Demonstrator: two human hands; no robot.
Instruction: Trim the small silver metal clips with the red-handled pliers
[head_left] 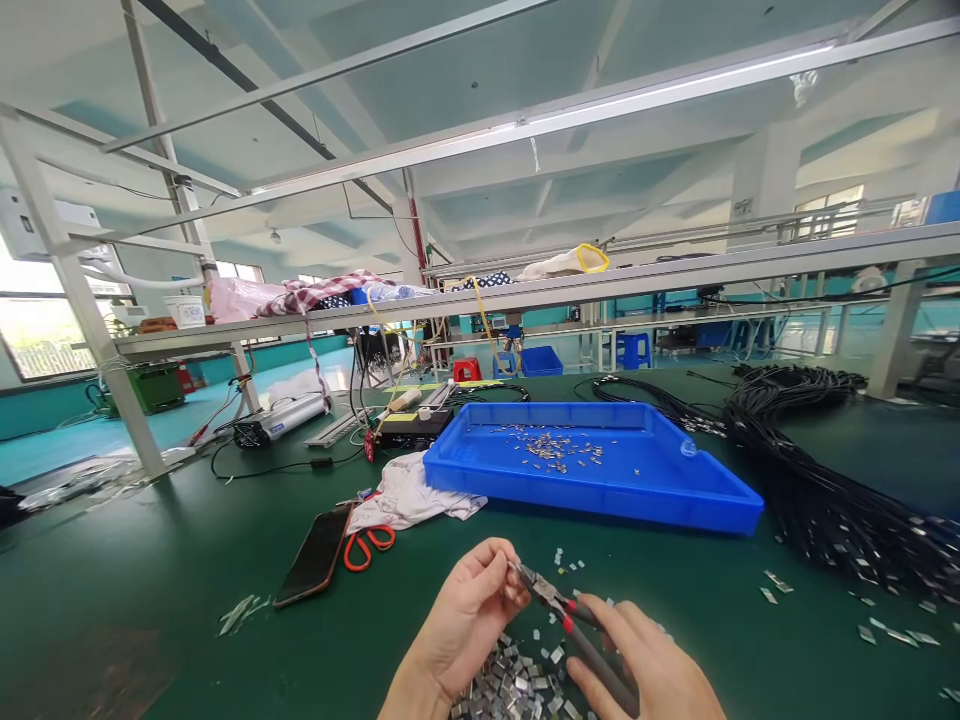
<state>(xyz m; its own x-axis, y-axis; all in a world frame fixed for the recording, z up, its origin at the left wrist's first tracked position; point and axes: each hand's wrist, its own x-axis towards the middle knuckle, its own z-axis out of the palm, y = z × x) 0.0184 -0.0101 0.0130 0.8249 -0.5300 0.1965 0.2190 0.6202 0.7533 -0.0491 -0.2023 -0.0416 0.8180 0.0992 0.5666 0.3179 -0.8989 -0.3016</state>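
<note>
Red-handled pliers (559,605) gripped in right hand (645,665), left hand (469,610) pinching something tiny at the tips; could slip into the clip pile (517,685) below.

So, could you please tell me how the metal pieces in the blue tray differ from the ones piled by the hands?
The metal pieces in the tray lie thinly scattered across the floor of the blue tray; the pile by the hands is heaped densely, straight on the green table. The tray pieces sit far from both hands; the pile lies between the left hand and the right hand, which holds pliers. Both are small, silvery and shiny.
</note>
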